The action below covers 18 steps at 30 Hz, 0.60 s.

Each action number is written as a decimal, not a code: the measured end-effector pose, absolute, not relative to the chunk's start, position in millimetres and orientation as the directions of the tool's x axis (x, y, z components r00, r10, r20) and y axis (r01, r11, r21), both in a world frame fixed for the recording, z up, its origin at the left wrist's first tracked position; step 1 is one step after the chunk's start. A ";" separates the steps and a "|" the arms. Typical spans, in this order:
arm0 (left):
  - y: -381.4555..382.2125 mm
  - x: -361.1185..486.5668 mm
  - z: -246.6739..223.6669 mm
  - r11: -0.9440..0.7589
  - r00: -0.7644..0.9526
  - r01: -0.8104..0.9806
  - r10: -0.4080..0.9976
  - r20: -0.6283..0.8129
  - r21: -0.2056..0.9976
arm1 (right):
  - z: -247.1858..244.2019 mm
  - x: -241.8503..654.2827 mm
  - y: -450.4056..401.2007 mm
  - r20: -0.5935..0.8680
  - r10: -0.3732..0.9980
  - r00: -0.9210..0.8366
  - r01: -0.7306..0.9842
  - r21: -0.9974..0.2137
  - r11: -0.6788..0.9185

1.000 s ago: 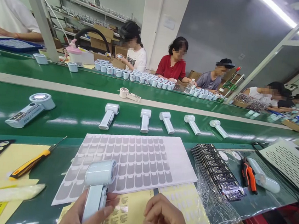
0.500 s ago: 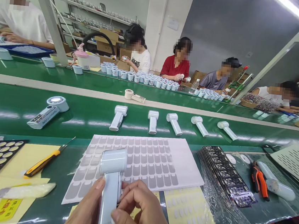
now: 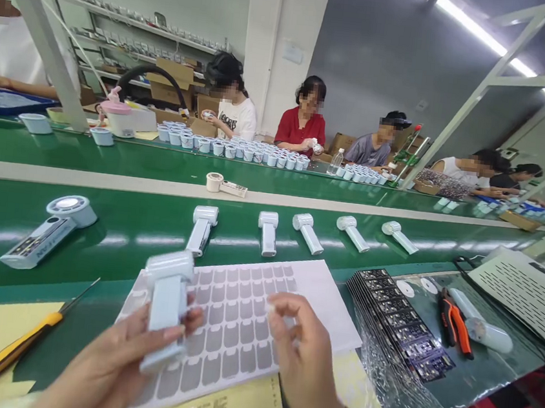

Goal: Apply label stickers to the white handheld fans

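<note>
My left hand (image 3: 112, 366) grips a pale blue handheld fan (image 3: 165, 306) by its handle, head pointing away, above the left part of a white sheet of grey stickers (image 3: 241, 321). My right hand (image 3: 302, 356) hovers over the sheet's right part with thumb and forefinger pinched together at about (image 3: 271, 306); whether a sticker is between them I cannot tell.
Several fans (image 3: 267, 233) lie in a row on the green conveyor (image 3: 128, 228), one with a lit head (image 3: 43, 232) at left. A yellow screwdriver (image 3: 18, 347), wrapped dark label strips (image 3: 400, 328) and orange pliers (image 3: 455, 320) lie near. Several people sit across the belt.
My left hand lifted the fan up and to the left. My right hand left the fan's handle and moved right over the sticker sheet, fingertips pinched. The camera shifted.
</note>
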State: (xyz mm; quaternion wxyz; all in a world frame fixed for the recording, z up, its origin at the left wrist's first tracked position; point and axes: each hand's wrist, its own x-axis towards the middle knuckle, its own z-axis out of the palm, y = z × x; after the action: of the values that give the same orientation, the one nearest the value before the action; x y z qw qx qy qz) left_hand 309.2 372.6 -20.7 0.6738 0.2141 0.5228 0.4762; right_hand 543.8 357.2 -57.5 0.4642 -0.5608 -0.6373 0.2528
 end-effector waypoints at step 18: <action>560.3 152.1 -62.3 0.215 -0.489 0.747 0.819 0.300 0.629 | -108.6 593.7 485.8 0.141 0.989 -0.046 0.870 -0.481 0.109</action>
State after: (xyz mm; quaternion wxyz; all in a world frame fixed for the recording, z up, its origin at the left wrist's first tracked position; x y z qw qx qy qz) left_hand 152.1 560.3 -62.3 0.0483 0.5033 0.7780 0.3729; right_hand 593.7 485.8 -108.6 0.2223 -0.6539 -0.7107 0.1337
